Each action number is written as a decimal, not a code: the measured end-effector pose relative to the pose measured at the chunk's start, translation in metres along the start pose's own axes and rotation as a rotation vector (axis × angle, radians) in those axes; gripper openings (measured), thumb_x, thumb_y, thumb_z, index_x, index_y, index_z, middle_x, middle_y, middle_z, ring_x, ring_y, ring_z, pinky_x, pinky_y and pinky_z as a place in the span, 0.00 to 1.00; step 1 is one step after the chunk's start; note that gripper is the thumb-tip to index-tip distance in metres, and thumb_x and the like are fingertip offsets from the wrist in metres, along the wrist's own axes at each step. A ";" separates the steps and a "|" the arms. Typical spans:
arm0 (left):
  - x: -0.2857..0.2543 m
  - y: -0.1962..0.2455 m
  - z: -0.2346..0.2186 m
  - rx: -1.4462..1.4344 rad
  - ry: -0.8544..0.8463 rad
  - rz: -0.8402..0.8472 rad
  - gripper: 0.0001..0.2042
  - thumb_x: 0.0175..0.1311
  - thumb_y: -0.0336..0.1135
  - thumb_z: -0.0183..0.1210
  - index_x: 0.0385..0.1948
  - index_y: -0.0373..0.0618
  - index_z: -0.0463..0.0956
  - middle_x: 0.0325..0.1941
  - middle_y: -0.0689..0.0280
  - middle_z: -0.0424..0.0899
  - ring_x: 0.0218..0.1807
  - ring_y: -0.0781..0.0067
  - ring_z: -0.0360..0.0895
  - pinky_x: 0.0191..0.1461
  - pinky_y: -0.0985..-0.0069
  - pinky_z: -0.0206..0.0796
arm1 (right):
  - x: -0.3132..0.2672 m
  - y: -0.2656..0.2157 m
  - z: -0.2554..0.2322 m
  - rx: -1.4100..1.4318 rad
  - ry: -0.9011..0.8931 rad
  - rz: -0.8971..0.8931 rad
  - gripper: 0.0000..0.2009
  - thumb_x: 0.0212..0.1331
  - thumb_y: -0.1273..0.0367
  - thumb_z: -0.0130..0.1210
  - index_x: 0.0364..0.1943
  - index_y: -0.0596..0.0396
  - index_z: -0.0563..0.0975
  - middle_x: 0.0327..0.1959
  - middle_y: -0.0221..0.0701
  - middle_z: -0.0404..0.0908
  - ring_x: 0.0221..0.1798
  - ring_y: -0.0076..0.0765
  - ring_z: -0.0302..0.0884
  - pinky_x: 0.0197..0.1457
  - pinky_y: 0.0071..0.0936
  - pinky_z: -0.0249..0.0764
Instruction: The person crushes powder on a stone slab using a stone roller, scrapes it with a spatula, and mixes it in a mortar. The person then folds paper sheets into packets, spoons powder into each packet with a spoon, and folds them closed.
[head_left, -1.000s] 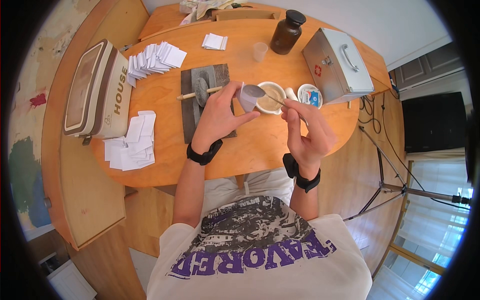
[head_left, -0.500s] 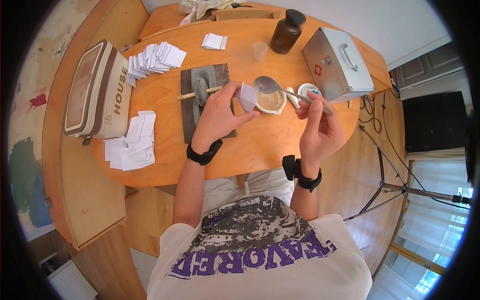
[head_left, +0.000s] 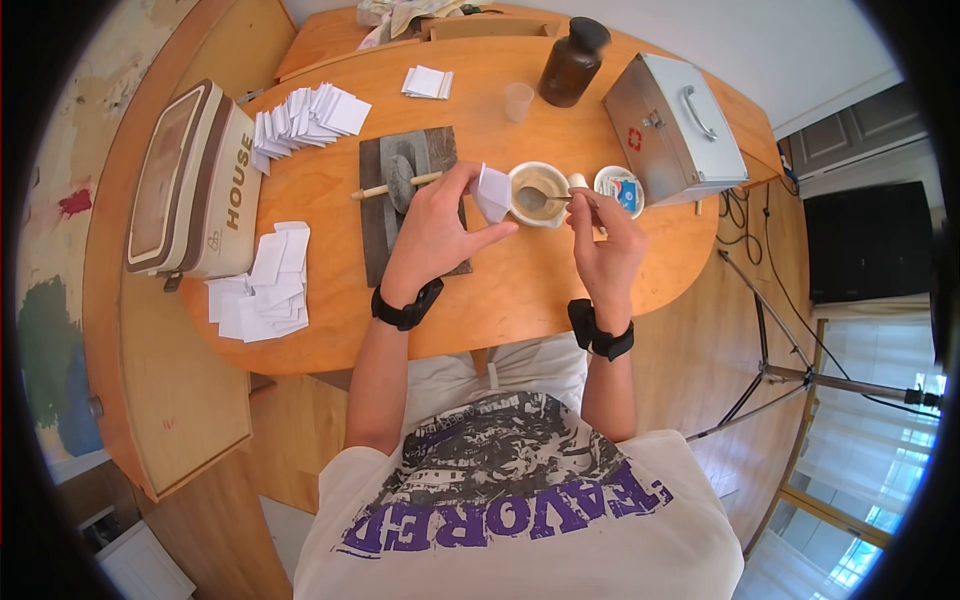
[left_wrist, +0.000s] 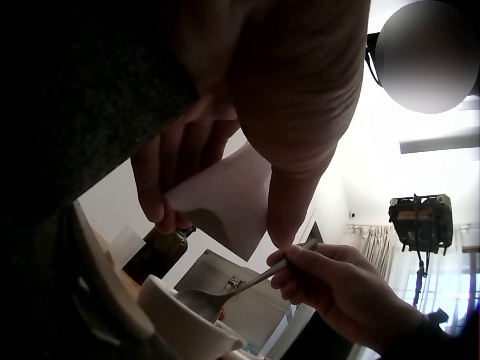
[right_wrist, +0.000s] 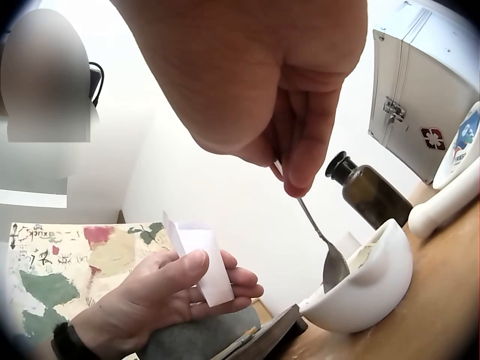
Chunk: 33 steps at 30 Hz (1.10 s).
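My left hand [head_left: 435, 235] holds a small white folded paper packet [head_left: 490, 193], its upper end spread apart, between the thumb and the fingers. Right beside it on the table stands a white mortar [right_wrist: 379, 296] with pale tan powder [head_left: 537, 179] inside. My right hand [head_left: 608, 250] pinches the thin handle of a metal spoon [right_wrist: 334, 268], whose bowl dips inside the mortar's rim. In the right wrist view the spoon slants down from the fingertips. A white pestle [right_wrist: 446, 206] lies next to the mortar on its right.
A grey stone slab [head_left: 375, 235] with a wooden-handled roller lies left of the mortar. Folded papers [head_left: 310, 118] and loose sheets [head_left: 270, 290] lie further left by a HOUSE case [head_left: 215, 190]. Behind are a plastic cup [head_left: 518, 101], a dark bottle [head_left: 572, 70] and a metal case [head_left: 675, 130]; a small dish [head_left: 606, 177] holds packets.
The spoon was at the packet's opening, then lifted away to the right over the mortar's edge, and has now lowered into the mortar. My left hand and the packet have barely moved.
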<state>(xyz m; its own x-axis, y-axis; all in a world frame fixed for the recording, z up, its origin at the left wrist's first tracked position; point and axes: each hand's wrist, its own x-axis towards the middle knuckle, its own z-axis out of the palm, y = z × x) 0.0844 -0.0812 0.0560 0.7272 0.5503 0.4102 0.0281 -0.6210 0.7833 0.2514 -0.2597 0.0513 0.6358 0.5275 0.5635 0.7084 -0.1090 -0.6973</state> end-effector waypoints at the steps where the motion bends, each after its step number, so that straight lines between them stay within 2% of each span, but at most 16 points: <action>1: 0.000 0.000 0.000 0.000 -0.001 0.000 0.32 0.54 0.42 0.87 0.55 0.37 0.79 0.43 0.54 0.89 0.43 0.53 0.85 0.51 0.62 0.79 | 0.000 0.000 0.001 0.009 -0.003 0.011 0.04 0.77 0.74 0.69 0.47 0.62 0.90 0.36 0.35 0.94 0.34 0.31 0.93 0.39 0.27 0.84; 4: 0.000 0.000 0.000 -0.004 0.006 0.003 0.33 0.54 0.43 0.87 0.55 0.37 0.80 0.43 0.55 0.89 0.43 0.53 0.85 0.51 0.62 0.79 | 0.000 0.000 0.002 0.056 0.003 0.063 0.06 0.77 0.74 0.68 0.48 0.63 0.90 0.36 0.37 0.95 0.34 0.31 0.95 0.40 0.26 0.86; 6: 0.000 0.005 -0.003 0.027 -0.056 -0.064 0.34 0.54 0.43 0.87 0.59 0.38 0.79 0.50 0.53 0.91 0.54 0.48 0.90 0.60 0.57 0.82 | 0.000 0.002 0.002 0.063 0.001 0.094 0.06 0.78 0.73 0.67 0.48 0.64 0.90 0.35 0.37 0.95 0.34 0.30 0.95 0.40 0.26 0.87; 8: 0.000 0.005 -0.003 0.029 -0.057 -0.064 0.34 0.54 0.43 0.87 0.59 0.38 0.79 0.50 0.52 0.91 0.54 0.47 0.90 0.60 0.57 0.82 | -0.001 0.007 0.002 0.069 -0.001 0.124 0.07 0.79 0.73 0.66 0.48 0.64 0.91 0.35 0.38 0.96 0.34 0.30 0.96 0.41 0.26 0.87; 10: 0.001 0.006 -0.003 0.030 -0.058 -0.063 0.34 0.54 0.43 0.87 0.59 0.38 0.79 0.50 0.52 0.91 0.54 0.47 0.90 0.60 0.57 0.82 | -0.002 0.012 0.003 0.114 -0.004 0.198 0.11 0.84 0.69 0.63 0.52 0.64 0.90 0.37 0.34 0.96 0.39 0.27 0.96 0.42 0.26 0.89; 11: 0.001 0.006 -0.004 0.030 -0.057 -0.063 0.34 0.54 0.43 0.87 0.59 0.38 0.79 0.50 0.52 0.91 0.54 0.47 0.90 0.60 0.57 0.82 | -0.001 0.012 0.003 0.114 -0.004 0.198 0.11 0.84 0.69 0.63 0.52 0.64 0.90 0.37 0.34 0.96 0.39 0.27 0.96 0.42 0.26 0.89; 13: 0.000 0.005 -0.003 0.030 -0.055 -0.062 0.34 0.55 0.43 0.87 0.59 0.38 0.79 0.50 0.52 0.91 0.54 0.47 0.90 0.60 0.57 0.81 | 0.000 0.011 0.002 0.205 0.072 0.345 0.11 0.82 0.69 0.64 0.49 0.65 0.91 0.34 0.35 0.95 0.34 0.26 0.94 0.40 0.25 0.87; 15: 0.000 0.001 0.000 0.008 -0.008 -0.008 0.33 0.55 0.44 0.87 0.56 0.37 0.80 0.42 0.54 0.89 0.43 0.54 0.86 0.51 0.62 0.79 | 0.002 0.010 -0.003 0.247 0.096 0.391 0.11 0.83 0.68 0.64 0.50 0.64 0.91 0.34 0.34 0.94 0.34 0.25 0.93 0.41 0.24 0.87; 16: 0.000 0.000 0.000 0.008 -0.007 -0.008 0.33 0.55 0.44 0.87 0.56 0.37 0.80 0.42 0.54 0.89 0.43 0.54 0.86 0.51 0.62 0.79 | 0.004 0.007 -0.006 0.290 0.120 0.437 0.12 0.84 0.67 0.63 0.50 0.64 0.91 0.34 0.32 0.94 0.34 0.23 0.91 0.41 0.23 0.86; 20: -0.001 -0.001 0.001 0.021 -0.005 -0.009 0.32 0.55 0.44 0.87 0.57 0.37 0.79 0.43 0.54 0.90 0.44 0.53 0.87 0.53 0.62 0.80 | 0.014 -0.014 -0.020 0.384 0.173 0.445 0.13 0.85 0.66 0.62 0.50 0.65 0.91 0.33 0.32 0.92 0.34 0.23 0.89 0.42 0.22 0.86; 26: -0.001 -0.002 0.001 0.024 -0.018 -0.023 0.33 0.55 0.42 0.87 0.58 0.37 0.79 0.46 0.53 0.91 0.49 0.51 0.90 0.57 0.60 0.81 | 0.016 -0.065 -0.025 0.417 0.261 0.307 0.12 0.84 0.69 0.62 0.51 0.66 0.90 0.35 0.34 0.93 0.36 0.25 0.91 0.41 0.22 0.86; 28: -0.001 -0.001 0.001 0.023 -0.030 -0.036 0.33 0.55 0.42 0.87 0.58 0.37 0.79 0.47 0.53 0.92 0.50 0.51 0.91 0.57 0.60 0.82 | 0.010 -0.073 -0.021 0.355 0.233 0.130 0.07 0.80 0.74 0.66 0.50 0.66 0.90 0.37 0.36 0.94 0.37 0.27 0.93 0.41 0.23 0.86; 29: -0.001 0.001 0.000 0.012 -0.026 -0.041 0.33 0.55 0.42 0.87 0.59 0.37 0.79 0.46 0.53 0.92 0.50 0.51 0.90 0.57 0.60 0.82 | 0.008 -0.073 -0.021 0.356 0.232 0.128 0.07 0.80 0.74 0.66 0.50 0.66 0.90 0.37 0.36 0.94 0.37 0.27 0.93 0.41 0.23 0.86; 31: -0.001 0.002 -0.001 0.002 -0.020 -0.047 0.33 0.55 0.42 0.87 0.59 0.37 0.80 0.46 0.53 0.92 0.49 0.52 0.90 0.57 0.60 0.81 | 0.005 -0.073 -0.021 0.068 0.135 -0.147 0.06 0.73 0.80 0.69 0.49 0.64 0.90 0.38 0.37 0.95 0.37 0.30 0.94 0.42 0.25 0.86; 32: -0.001 0.002 -0.001 0.004 -0.022 -0.046 0.34 0.55 0.42 0.87 0.59 0.37 0.80 0.46 0.53 0.92 0.50 0.52 0.91 0.57 0.60 0.82 | 0.006 -0.073 -0.020 0.054 0.135 -0.217 0.08 0.68 0.82 0.71 0.48 0.63 0.90 0.37 0.36 0.94 0.37 0.35 0.94 0.43 0.28 0.87; 33: -0.001 0.002 -0.001 0.006 -0.024 -0.044 0.34 0.55 0.42 0.87 0.60 0.37 0.80 0.47 0.53 0.92 0.50 0.52 0.91 0.57 0.60 0.82 | 0.006 -0.074 -0.020 0.054 0.135 -0.218 0.08 0.68 0.82 0.71 0.48 0.63 0.90 0.37 0.36 0.94 0.37 0.35 0.94 0.43 0.28 0.87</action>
<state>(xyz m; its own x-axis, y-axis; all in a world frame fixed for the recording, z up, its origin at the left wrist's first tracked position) 0.0831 -0.0826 0.0574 0.7417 0.5636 0.3636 0.0646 -0.5996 0.7977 0.2087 -0.2654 0.1146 0.5077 0.4155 0.7547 0.8181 0.0422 -0.5736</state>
